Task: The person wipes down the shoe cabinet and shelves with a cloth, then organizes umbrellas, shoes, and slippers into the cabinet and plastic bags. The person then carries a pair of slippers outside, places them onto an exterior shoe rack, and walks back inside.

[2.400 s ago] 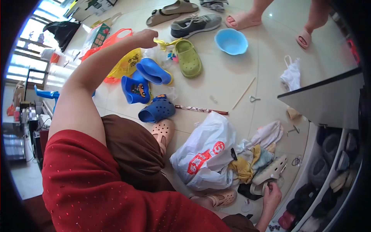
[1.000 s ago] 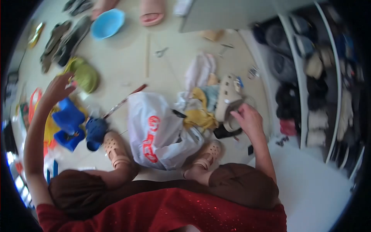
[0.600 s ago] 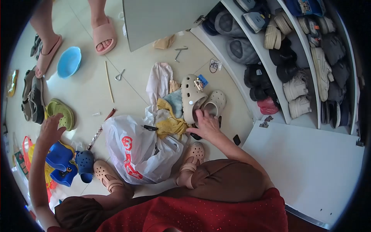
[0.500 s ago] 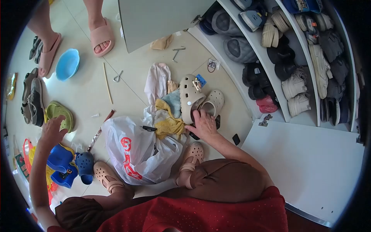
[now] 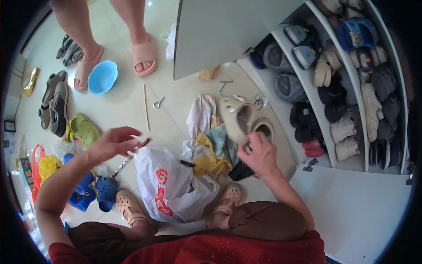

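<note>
My right hand (image 5: 259, 154) grips a beige clog (image 5: 231, 116) by its heel end, and the clog is tilted above the floor. A second beige clog (image 5: 269, 124) sits right beside it, touching or very near my fingers; its hold is partly hidden. My left hand (image 5: 115, 144) is open and holds nothing, its fingers spread in the air left of a white plastic bag (image 5: 151, 176) with red print. Yellow cloth (image 5: 206, 158) and a blue-grey cloth (image 5: 221, 140) lie beside the bag, with a black item (image 5: 241, 171) below my right hand.
A shoe cabinet (image 5: 303, 165) with several filled shelves stands at right, its doors open. Another person's feet in pink slides (image 5: 144, 57) stand near a blue basin (image 5: 103, 78). A green clog (image 5: 85, 129), blue clogs (image 5: 107, 190) and a thin stick (image 5: 146, 108) are on the floor.
My right hand has taken hold of the beige clogs' heel area and tilted one up. My left hand has moved right, from the green clog toward the bag. The view has shifted.
</note>
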`<action>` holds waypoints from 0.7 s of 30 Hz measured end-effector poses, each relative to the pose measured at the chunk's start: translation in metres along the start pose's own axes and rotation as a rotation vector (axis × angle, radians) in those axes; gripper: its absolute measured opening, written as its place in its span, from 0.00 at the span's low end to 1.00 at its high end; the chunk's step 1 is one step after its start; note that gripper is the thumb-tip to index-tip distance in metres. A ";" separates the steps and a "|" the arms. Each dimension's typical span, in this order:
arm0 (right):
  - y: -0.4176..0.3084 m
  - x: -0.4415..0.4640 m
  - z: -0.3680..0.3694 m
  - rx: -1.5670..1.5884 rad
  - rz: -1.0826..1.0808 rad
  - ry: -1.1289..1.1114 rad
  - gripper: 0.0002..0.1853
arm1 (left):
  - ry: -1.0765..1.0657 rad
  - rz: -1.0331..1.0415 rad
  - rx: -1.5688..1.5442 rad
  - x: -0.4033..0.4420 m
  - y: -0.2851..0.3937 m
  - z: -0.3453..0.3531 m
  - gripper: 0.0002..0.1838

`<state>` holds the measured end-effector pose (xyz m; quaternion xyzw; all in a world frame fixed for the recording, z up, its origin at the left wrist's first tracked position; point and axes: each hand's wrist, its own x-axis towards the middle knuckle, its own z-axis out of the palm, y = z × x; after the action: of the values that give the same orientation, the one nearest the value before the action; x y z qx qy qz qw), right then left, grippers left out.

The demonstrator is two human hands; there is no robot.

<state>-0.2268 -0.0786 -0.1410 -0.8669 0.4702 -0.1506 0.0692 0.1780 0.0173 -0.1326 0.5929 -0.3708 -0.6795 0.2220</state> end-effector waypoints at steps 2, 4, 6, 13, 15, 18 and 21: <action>-0.020 0.007 -0.004 0.023 -0.136 0.016 0.15 | -0.190 -0.028 -0.297 0.016 0.023 0.035 0.40; -0.038 0.012 -0.008 0.031 -0.269 -0.042 0.16 | -0.172 -0.045 -0.468 0.036 0.039 0.068 0.37; -0.050 0.013 -0.009 0.048 -0.369 -0.124 0.16 | -0.157 -0.025 -0.553 0.067 0.044 0.089 0.36; -0.035 0.004 -0.008 0.141 -0.405 -0.071 0.15 | 0.078 0.087 -0.473 0.083 0.034 0.094 0.43; -0.026 0.001 -0.005 0.156 -0.412 -0.018 0.14 | 0.023 0.091 -0.398 0.084 0.014 0.071 0.50; -0.023 0.009 -0.010 0.126 -0.447 0.028 0.13 | 0.029 0.127 -0.482 0.078 0.011 0.065 0.50; -0.028 0.018 -0.012 0.128 -0.510 0.079 0.12 | -0.011 0.146 -0.500 0.074 0.020 0.066 0.49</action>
<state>-0.1990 -0.0778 -0.1185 -0.9447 0.2282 -0.2264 0.0650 0.0965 -0.0339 -0.1630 0.4878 -0.2344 -0.7353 0.4079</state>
